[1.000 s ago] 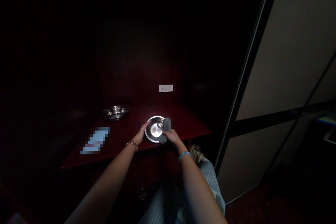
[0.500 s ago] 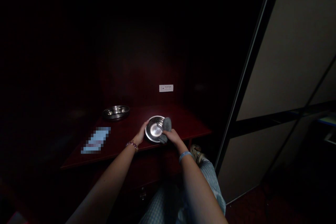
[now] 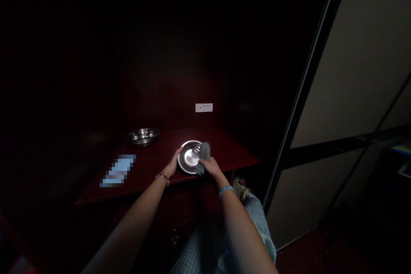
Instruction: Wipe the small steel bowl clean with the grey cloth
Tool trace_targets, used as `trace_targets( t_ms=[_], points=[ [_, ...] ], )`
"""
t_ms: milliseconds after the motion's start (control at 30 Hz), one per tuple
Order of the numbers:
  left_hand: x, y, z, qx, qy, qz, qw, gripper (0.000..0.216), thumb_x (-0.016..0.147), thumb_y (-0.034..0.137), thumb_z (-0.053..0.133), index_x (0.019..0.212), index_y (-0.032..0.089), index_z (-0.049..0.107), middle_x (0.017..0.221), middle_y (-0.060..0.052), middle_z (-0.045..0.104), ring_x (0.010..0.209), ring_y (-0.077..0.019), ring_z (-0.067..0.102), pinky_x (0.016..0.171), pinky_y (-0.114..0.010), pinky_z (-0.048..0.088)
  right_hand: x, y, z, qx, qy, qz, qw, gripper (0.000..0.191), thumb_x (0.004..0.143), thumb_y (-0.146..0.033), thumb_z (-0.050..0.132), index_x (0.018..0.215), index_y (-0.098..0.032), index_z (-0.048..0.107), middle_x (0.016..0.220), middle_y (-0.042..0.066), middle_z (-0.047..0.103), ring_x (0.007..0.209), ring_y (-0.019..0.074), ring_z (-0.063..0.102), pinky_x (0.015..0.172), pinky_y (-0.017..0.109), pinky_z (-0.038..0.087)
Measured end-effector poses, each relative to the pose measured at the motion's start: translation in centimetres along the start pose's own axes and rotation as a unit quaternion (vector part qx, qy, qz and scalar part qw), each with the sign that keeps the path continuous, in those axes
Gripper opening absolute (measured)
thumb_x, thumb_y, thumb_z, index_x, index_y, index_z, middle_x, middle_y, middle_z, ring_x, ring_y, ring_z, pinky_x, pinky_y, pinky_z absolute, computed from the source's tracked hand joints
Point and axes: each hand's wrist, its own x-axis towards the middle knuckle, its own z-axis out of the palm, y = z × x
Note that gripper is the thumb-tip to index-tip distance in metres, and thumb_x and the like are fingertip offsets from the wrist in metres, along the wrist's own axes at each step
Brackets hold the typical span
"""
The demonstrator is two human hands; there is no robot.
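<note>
Bowl (image 3: 189,160) is clasped on one side by the left hand (image 3: 174,165), while the right hand (image 3: 211,167) (curled) clamps grey cloth (image 3: 204,151).

Your view is dim: the far wall (image 3: 167,81) and left side sink into near-black, and the light source is out of sight. The near steel bowl (image 3: 190,159) shines pale at its base and rim; the metal dishes (image 3: 143,137) farther left catch smaller glints. Coarse pixels mask a bluish patch (image 3: 117,171) on your bench (image 3: 224,150), while the right-hand panels (image 3: 340,94) look muted grey.
</note>
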Motion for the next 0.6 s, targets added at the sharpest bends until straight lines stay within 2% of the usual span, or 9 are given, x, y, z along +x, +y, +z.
trace_targets(
  t_ms=[100, 333, 600],
  points=[
    [-0.1, 0.2, 0.1, 0.010, 0.002, 0.020, 1.000, 0.057, 0.063, 0.059, 0.062, 0.093, 0.012, 0.069, 0.093, -0.011, 0.073, 0.101, -0.0301, 0.061, 0.098, -0.040, 0.038, -0.2, -0.3, 0.0, -0.007, 0.006, -0.003, 1.000, 0.024, 0.072, -0.032, 0.058, 0.079, -0.012, 0.071, 0.075, 0.005, 0.069, 0.078, 0.0191, 0.065, 0.068, 0.023, 0.047],
    [-0.4, 0.4, 0.3, 0.006, 0.013, 0.011, 1.000, 0.056, 0.061, 0.059, 0.062, 0.092, 0.012, 0.069, 0.092, -0.011, 0.073, 0.101, -0.0304, 0.061, 0.098, -0.040, 0.038, -0.9, -1.2, 0.0, -0.033, 0.024, -0.008, 0.999, 0.026, 0.075, -0.031, 0.056, 0.081, -0.011, 0.070, 0.083, 0.010, 0.070, 0.080, 0.0200, 0.065, 0.066, 0.023, 0.046],
    [-0.3, 0.5, 0.3, -0.009, 0.012, 0.018, 1.000, 0.051, 0.066, 0.056, 0.059, 0.091, 0.012, 0.069, 0.093, -0.009, 0.073, 0.096, -0.0284, 0.063, 0.096, -0.038, 0.039, -1.5, -2.5, 0.3, -0.089, 0.046, 0.004, 0.995, 0.028, 0.079, -0.031, 0.053, 0.083, -0.011, 0.071, 0.085, 0.012, 0.071, 0.083, 0.0209, 0.066, 0.068, 0.023, 0.045]
  ],
)
